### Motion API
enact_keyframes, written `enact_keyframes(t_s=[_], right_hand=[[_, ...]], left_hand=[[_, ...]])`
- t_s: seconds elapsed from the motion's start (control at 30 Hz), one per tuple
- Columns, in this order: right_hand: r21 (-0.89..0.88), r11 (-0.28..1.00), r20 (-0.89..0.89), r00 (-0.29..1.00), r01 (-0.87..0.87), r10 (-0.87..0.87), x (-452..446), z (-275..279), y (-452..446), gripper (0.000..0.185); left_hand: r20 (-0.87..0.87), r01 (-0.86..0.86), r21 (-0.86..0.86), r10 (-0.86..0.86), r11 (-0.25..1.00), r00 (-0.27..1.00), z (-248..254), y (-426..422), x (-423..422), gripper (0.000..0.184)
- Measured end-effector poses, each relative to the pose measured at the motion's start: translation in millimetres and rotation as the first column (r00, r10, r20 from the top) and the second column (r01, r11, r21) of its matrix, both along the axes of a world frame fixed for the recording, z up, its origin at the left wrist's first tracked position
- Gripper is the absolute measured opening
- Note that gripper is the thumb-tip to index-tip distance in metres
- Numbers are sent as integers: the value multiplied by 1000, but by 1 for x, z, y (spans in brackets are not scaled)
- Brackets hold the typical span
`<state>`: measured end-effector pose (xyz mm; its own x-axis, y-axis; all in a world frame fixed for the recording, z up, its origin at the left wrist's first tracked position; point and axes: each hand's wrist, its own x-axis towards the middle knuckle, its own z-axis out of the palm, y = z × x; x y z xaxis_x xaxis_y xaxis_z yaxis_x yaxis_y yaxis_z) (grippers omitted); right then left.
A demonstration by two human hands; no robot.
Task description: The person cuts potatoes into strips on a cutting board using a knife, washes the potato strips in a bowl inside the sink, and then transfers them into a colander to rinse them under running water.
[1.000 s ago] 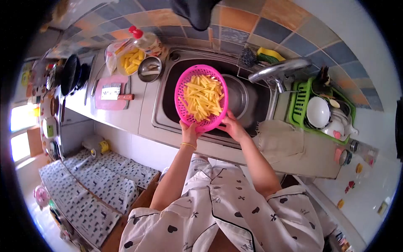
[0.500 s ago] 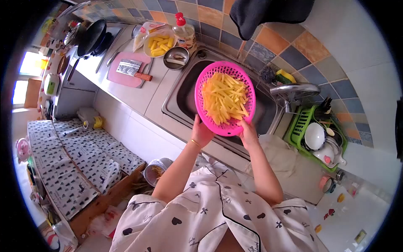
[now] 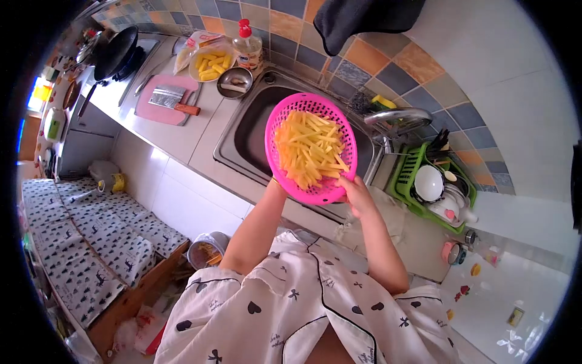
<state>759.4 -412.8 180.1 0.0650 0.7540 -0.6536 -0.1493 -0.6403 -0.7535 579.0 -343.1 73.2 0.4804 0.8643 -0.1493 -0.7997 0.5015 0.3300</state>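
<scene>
Both hands hold a pink plastic colander (image 3: 348,130) over the sink (image 3: 253,124). Inside it lies a heap of pale yellow potato strips (image 3: 309,148). My right hand (image 3: 357,197) grips the rim at the lower right, thumb on top. My left hand (image 3: 277,188) is at the lower left, its fingers hidden beneath the colander. The colander tilts slightly towards me, and no strips are falling out.
Left of the sink are a cleaver (image 3: 168,96) on a pink cutting board (image 3: 156,114), a metal bowl (image 3: 235,82), a bowl of yellow pieces (image 3: 212,64) and a red-capped bottle (image 3: 247,47). To the right stand the faucet (image 3: 397,115) and a green dish rack (image 3: 407,173).
The view has shifted, so the counter and sink appear further left. The colander stays in both hands, and my left hand now sits further under it.
</scene>
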Motion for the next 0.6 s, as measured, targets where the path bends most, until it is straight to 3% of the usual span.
enact_keyframes(t_s=[0.27,0.5,0.6], right_hand=[[1,999,-18,999,35,-35,9,22,-13,26],[-20,998,-5,998,57,-57,26,2,-25,22],[8,995,34,994,103,-103,28,1,-29,18]], left_hand=[[207,111,-171,-74,979,975,10,31,-11,60],[290,162,-183,-105,970,951,19,51,-30,74],[333,-19,-32,29,999,942,21,63,-32,74]])
